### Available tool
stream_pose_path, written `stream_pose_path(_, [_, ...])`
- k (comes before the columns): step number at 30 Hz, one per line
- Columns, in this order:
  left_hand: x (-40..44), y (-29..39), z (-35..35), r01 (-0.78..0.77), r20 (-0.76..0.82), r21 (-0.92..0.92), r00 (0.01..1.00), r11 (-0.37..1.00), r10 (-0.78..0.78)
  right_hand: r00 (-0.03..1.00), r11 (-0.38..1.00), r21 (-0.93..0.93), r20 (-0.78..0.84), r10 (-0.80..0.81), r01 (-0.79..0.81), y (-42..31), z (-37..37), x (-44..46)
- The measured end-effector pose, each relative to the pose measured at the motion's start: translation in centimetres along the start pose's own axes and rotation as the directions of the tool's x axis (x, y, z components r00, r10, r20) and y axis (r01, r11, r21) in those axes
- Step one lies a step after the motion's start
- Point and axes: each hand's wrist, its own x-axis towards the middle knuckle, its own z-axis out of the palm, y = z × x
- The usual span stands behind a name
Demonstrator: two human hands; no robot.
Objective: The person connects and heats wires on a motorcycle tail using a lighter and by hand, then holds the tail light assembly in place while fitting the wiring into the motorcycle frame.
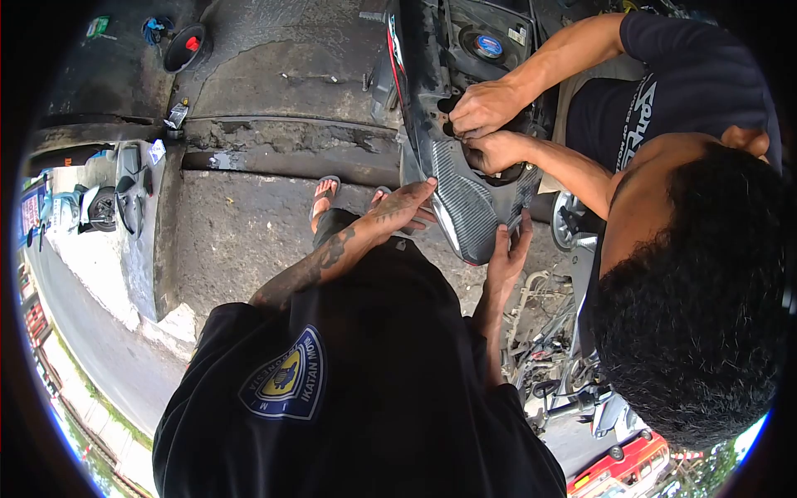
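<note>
A dark motorcycle tail cover (465, 203) with a carbon-weave pattern sits in front of me, its pointed end toward my body. My left hand (403, 207), on a tattooed arm, holds its left edge, with the thumb near the top and the fingers beside the side face. At the right edge close to the tip, my right hand (508, 253) grips the cover between thumb and fingers. A co-worker's two hands (486, 108) work at the opening at the cover's upper end; their fingertips are partly hidden inside.
The co-worker's head (693, 299) leans in close on my right. Loose parts (540, 332) lie on the ground below there, beside a motorcycle handlebar (573, 407). A black bucket (188, 48) stands at upper left. A raised concrete edge (290, 149) crosses the floor.
</note>
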Motion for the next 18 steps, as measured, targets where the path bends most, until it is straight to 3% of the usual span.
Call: stream_pose_path(18, [-0.27,0.24,0.27,0.004,-0.038,-0.013,0.999,1.000,-0.004,1.000,1.000,0.007,-0.002,0.012,-0.012,-0.08,0.06,0.12])
